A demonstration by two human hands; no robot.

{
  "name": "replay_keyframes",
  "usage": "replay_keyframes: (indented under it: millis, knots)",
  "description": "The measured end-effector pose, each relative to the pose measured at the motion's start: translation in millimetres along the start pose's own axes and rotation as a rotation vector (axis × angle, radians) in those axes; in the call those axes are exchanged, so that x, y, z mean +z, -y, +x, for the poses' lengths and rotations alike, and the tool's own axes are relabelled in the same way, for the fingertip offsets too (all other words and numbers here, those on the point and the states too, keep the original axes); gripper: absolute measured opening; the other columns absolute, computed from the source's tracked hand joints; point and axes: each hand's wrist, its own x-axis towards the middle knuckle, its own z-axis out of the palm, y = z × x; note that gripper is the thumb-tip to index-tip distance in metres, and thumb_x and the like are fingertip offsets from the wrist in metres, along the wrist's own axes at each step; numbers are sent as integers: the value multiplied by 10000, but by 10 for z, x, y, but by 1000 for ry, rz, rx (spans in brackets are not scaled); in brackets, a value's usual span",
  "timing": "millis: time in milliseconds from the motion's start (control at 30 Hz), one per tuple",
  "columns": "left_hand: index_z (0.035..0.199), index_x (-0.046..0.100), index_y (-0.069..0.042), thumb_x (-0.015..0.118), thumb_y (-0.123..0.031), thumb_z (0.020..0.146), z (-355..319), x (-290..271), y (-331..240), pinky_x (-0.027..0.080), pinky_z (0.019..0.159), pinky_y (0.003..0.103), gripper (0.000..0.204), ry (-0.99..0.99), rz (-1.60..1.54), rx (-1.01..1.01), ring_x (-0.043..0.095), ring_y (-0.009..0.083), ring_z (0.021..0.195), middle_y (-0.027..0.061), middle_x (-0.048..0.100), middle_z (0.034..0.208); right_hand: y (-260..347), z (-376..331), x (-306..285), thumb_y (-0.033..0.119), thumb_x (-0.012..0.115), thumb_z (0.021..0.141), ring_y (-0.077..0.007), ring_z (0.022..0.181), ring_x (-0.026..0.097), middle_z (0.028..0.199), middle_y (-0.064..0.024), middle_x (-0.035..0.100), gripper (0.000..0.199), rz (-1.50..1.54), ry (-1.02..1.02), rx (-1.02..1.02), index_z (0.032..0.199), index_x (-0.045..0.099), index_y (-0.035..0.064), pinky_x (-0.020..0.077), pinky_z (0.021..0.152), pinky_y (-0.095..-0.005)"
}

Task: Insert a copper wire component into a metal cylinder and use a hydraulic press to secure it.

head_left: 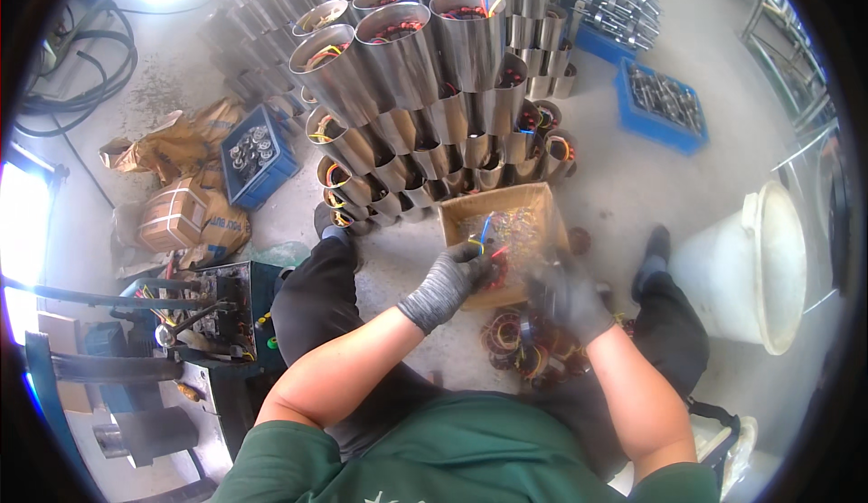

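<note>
My left hand (452, 279), in a grey knit glove, is closed on colored lead wires (485, 230) in blue, yellow and red. The wires stick up past its fingertips, over the near part of an open cardboard box (459, 206). A mix of small colorful bits (517, 225) lies inside the box. To the right of the box is my gloved right hand (568, 302), smeared by motion, so its fingers and anything in them cannot be made out. Between my legs, copper-wound coils with colored wires (520, 345) sit on the floor, partly hidden by the right hand.
Ahead rises a tall stack of steel cylinders (391, 65) with wires inside. Blue crates of metal parts stand left (250, 197) and right (667, 138). A white bucket (737, 263) stands by my right leg, a machine (258, 309) by my left. Brown sacks and a strapped carton (174, 216) lie farther left.
</note>
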Motion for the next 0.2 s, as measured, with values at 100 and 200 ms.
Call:
replay_keyframes:
  millis: [100,200]
  knots:
    - [1112,651,-19,626,-172,1015,64,-91,43,505,684,245,183,-26,24,27,593,98,745,20,676,881,-130,-157,-9,127,777,896,-94,674,568,800,24,583,369,-389,155,-60,1213,590,123,467,571,-231]
    - [1111,651,-24,615,-165,1020,83,-90,103,507,710,237,171,-79,165,16,616,101,783,27,678,882,-149,-265,107,220,779,915,-87,780,585,873,3,601,542,-434,279,112,1382,511,154,489,681,-217]
